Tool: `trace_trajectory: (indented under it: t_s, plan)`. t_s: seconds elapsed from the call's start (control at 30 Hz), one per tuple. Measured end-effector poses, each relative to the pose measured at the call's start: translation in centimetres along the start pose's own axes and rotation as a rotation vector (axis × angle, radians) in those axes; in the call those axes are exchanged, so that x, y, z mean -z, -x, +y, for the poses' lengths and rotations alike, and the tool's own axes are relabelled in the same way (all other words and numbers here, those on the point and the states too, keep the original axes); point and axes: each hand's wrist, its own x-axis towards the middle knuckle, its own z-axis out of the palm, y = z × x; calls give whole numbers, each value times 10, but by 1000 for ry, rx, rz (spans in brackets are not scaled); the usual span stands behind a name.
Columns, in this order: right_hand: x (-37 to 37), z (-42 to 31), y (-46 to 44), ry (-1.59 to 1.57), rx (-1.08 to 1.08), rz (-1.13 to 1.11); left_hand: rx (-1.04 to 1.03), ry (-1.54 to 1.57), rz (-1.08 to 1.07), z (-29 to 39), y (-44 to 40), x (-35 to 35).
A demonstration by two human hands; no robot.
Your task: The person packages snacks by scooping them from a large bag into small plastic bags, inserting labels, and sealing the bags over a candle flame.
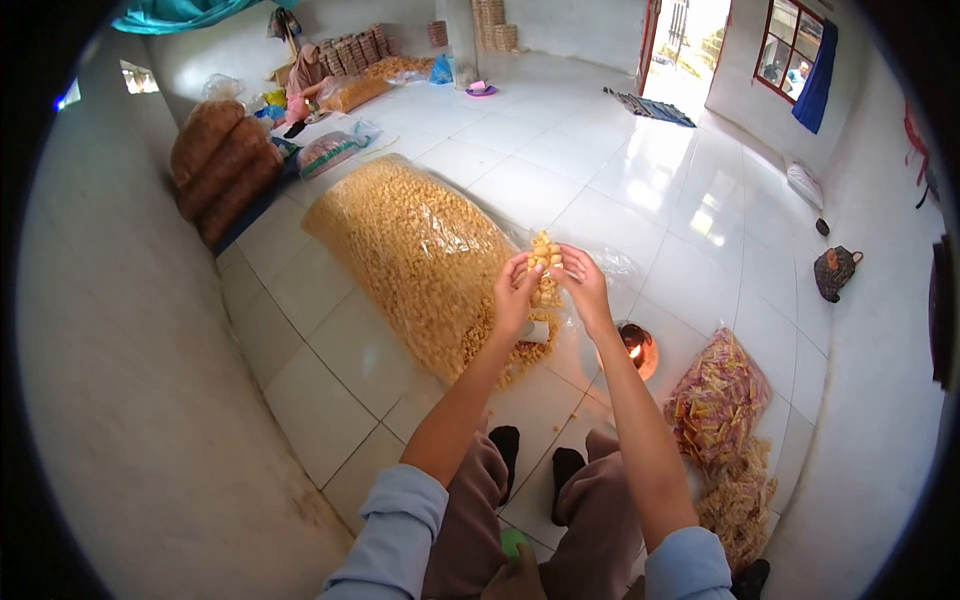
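Note:
Both my hands are raised in front of me, around a small clear packet of yellow puffed snacks (545,256). My left hand (514,290) grips its left side and my right hand (586,285) its right side, thumbs toward me. Below and to the left lies a very large clear plastic bag of the same snacks (400,250), its mouth toward me with loose pieces spilling out. A white object (535,332), perhaps a cup, rests among those pieces. Right of my forearms, a small flame (635,351) burns in a round, shiny holder on the floor.
At right lie a clear bag of red-and-yellow packets (718,395) and a heap of pale strips (740,505). Brown sacks (222,165) lean at the left wall. Another person (305,80) sits at the back near more snacks. A mat (650,107) lies by the doorway.

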Motion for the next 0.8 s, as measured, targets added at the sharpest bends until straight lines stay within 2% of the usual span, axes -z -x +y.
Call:
trace_trajectory:
  t_s: [0.07, 0.17, 0.27, 0.33, 0.47, 0.53, 0.63, 0.7, 0.8]
  plan:
    - [1, 3, 9, -11, 16, -22, 12, -7, 11, -1, 0, 3]
    - [6, 22, 19, 145, -9, -83, 9, 22, 18, -5, -2, 4]
    - [12, 31, 20, 180, -112, -128, 15, 50, 1, 3, -2, 0]
    - [17, 34, 20, 57, -229, -142, 42, 45, -17, 3, -1, -1]
    - [28, 39, 21, 20, -212, -169, 85, -2, -100, -7, -10, -6]
    - [28, 24, 26, 138, 16, -43, 110, 13, -141, -15, -11, -10]
    - [46, 19, 26, 21, -102, -45, 105, 33, -210, -19, -5, -28]
    - [58, 20, 28, 70, -106, -38, 56, 89, -201, -16, 2, -42]
    - [73, 20, 38, 125, -122, -29, 119, 101, -219, -15, 8, -60]
